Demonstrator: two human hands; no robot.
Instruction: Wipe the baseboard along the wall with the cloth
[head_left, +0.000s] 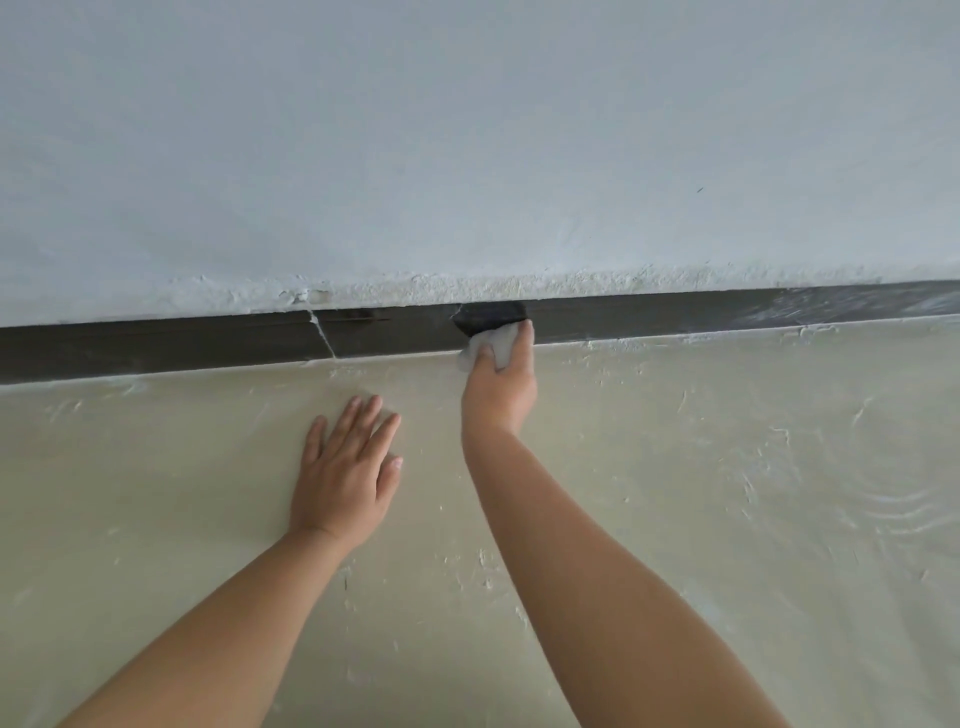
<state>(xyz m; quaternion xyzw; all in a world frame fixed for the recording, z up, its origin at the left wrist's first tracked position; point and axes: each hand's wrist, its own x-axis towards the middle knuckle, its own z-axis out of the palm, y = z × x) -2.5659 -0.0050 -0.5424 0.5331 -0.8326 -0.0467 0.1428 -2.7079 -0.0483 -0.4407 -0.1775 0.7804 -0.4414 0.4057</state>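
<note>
Pale, rough plaster fills the far half of the view: a whitish wall (467, 156) whose lower edge is crumbly and flaking where it meets the dark baseboard (156, 348). That baseboard runs left to right across the scene, with a white crack (323, 335) cutting through it left of centre and a dusty, streaked stretch (831, 309) at the far right. Nearer, a beige floor (727, 493) spreads out, smeared with dried white splashes and swirls.

Nothing stands between the hands and the board. The right hand (500, 387) reaches to the foot of the wall and grips a small whitish cloth (491, 347), fingers and thumb curled round it, pressing it against the baseboard near the centre; the strip just above the cloth looks darker than the rest. The left hand (345, 467) lies flat on the floor, near and left of the right one, fingers straight and slightly spread, holding nothing, well short of the baseboard.
</note>
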